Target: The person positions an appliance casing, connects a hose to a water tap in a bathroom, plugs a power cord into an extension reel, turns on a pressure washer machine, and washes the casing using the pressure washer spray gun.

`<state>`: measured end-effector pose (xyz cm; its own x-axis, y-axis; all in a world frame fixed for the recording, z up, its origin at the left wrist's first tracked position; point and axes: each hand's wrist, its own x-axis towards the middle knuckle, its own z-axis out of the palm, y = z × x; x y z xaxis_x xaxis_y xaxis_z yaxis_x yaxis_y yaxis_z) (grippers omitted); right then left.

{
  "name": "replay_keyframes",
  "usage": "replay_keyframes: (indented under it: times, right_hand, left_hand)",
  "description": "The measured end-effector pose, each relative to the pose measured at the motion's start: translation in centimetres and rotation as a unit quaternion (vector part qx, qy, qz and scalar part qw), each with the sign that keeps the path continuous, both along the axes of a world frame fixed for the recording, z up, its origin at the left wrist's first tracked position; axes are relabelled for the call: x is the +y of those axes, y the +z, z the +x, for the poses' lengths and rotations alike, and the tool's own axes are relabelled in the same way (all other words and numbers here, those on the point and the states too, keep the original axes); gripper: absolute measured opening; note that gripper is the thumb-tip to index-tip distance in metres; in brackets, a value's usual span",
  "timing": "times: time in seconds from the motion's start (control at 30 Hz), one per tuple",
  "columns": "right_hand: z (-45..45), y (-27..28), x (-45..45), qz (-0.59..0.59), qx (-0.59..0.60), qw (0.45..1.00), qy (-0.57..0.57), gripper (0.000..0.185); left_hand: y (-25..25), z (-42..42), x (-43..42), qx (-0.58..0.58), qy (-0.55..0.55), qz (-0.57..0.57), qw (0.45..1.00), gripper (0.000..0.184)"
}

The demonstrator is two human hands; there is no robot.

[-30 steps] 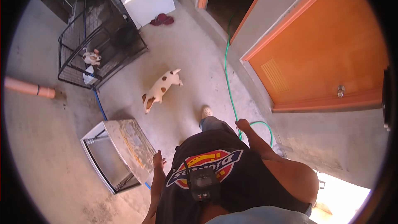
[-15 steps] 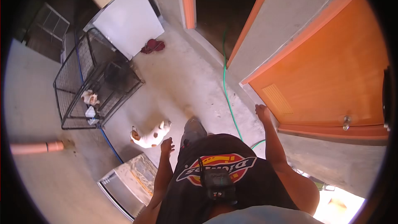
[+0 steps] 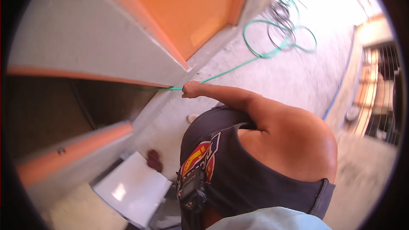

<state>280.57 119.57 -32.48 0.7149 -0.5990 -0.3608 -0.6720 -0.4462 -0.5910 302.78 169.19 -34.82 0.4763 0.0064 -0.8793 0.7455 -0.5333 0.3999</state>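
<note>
My right arm reaches across the view from the right, and my right hand (image 3: 191, 89) is loosely closed, fingers curled down. Behind it runs a green hose (image 3: 230, 73), which leads into the dark doorway on the left. The hand overlaps the hose in the view; I see no clear grip on it. My left hand is out of sight. A black device (image 3: 194, 191) hangs on the front of my dark sleeveless shirt (image 3: 264, 174).
Loops of the green hose and a dark hose (image 3: 281, 12) lie on the concrete. An orange door (image 3: 179, 8) stands upper left. Lower left are a white panel (image 3: 132, 187) and a maroon cloth (image 3: 154, 160). Wire mesh (image 3: 383, 89) stands at right, near a blue hose (image 3: 336, 96).
My view has swung to the right. The dog, the cage and my left hand have gone out of sight; the coiled hoses have come into view. My right hand now appears over the green hose.
</note>
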Motion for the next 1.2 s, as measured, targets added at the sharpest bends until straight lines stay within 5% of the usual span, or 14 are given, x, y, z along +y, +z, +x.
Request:
replay_keyframes:
  times: [0.13,0.27,0.37,0.53,0.63,0.77,0.83,0.9,1.03,1.2]
  right_hand:
    - [-6.9,-1.4,1.3,0.015,0.011,0.989,-0.145,0.030]
    - [-17.5,-8.1,5.1,0.032,0.095,0.957,-0.272,0.023]
    - [-24.4,-8.4,11.0,0.077,0.113,0.909,-0.393,0.023]
    - [-31.7,-6.8,19.5,0.162,0.146,0.829,-0.515,0.033]
    - [-33.9,-5.7,23.3,0.184,0.132,0.783,-0.580,0.048]
    - [-36.2,-5.4,25.3,0.165,0.127,0.751,-0.626,0.057]
    - [-37.4,-5.2,25.4,0.242,0.086,0.683,-0.683,0.067]
    - [-38.1,-4.4,24.7,0.228,0.065,0.673,-0.701,0.068]
    - [-38.4,-3.4,23.7,0.172,0.045,0.657,-0.733,0.069]
    - [-36.8,-1.1,25.0,0.146,0.013,0.649,-0.746,0.064]
  left_hand:
    - [3.0,14.2,-8.7,-0.052,-0.074,0.001,0.996,0.061]
    - [3.3,18.2,-17.0,-0.091,-0.136,-0.077,0.984,0.061]
    - [1.7,14.5,-22.3,-0.057,-0.181,-0.153,0.970,0.062]
    - [0.0,0.6,-28.3,0.001,-0.375,-0.088,0.923,0.061]
    - [0.9,-5.0,-29.7,-0.020,-0.542,-0.131,0.830,0.061]
    - [4.6,-8.6,-31.1,-0.015,-0.504,-0.044,0.862,0.064]
    - [4.5,-8.3,-31.7,-0.014,-0.510,-0.021,0.860,0.065]
    - [0.8,-5.1,-31.5,0.026,-0.434,-0.011,0.900,0.066]
    - [-8.4,0.6,-33.2,0.105,-0.510,-0.090,0.849,0.067]
    - [-6.8,-3.1,-35.6,0.023,-0.592,-0.103,0.799,0.058]
